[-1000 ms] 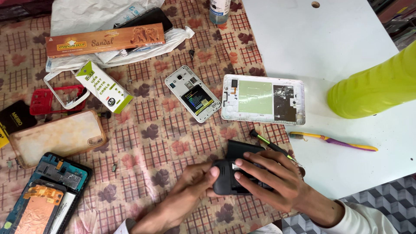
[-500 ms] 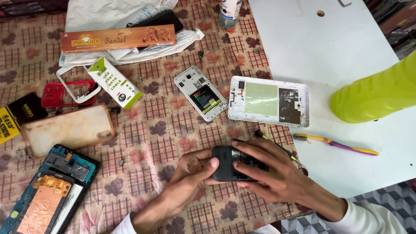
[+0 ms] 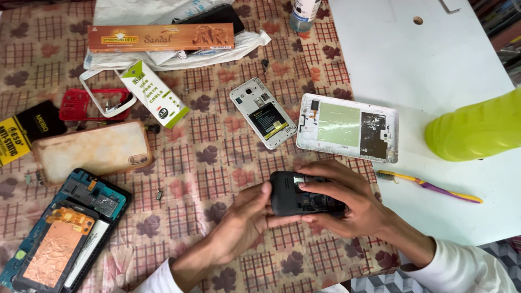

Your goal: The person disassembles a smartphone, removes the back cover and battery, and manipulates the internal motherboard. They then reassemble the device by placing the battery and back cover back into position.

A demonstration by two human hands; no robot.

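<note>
Near the front edge of the patterned tablecloth [image 3: 217,163], both the left hand [image 3: 241,222] and right hand [image 3: 347,198] pinch a small black phone body [image 3: 301,194], its back already uncovered and innards exposed, fingers curled tight around its ends.

A checked tablecloth [image 3: 217,163] with a leaf pattern covers the table. At the far side lies a long orange box [image 3: 160,37] on a white plastic bag [image 3: 135,11], with a green-and-white carton [image 3: 154,93] just near of it. Left of that sit a red frame [image 3: 76,105], a clear phone case [image 3: 92,151] and — at the near left — an opened blue phone [image 3: 65,228]. In the middle lie a white phone without its back [image 3: 262,113] and an opened white tablet [image 3: 347,128]. To the right, on a white board [image 3: 434,59], rest a lime-green bottle [image 3: 473,128] and a toothbrush [image 3: 429,185].
</note>
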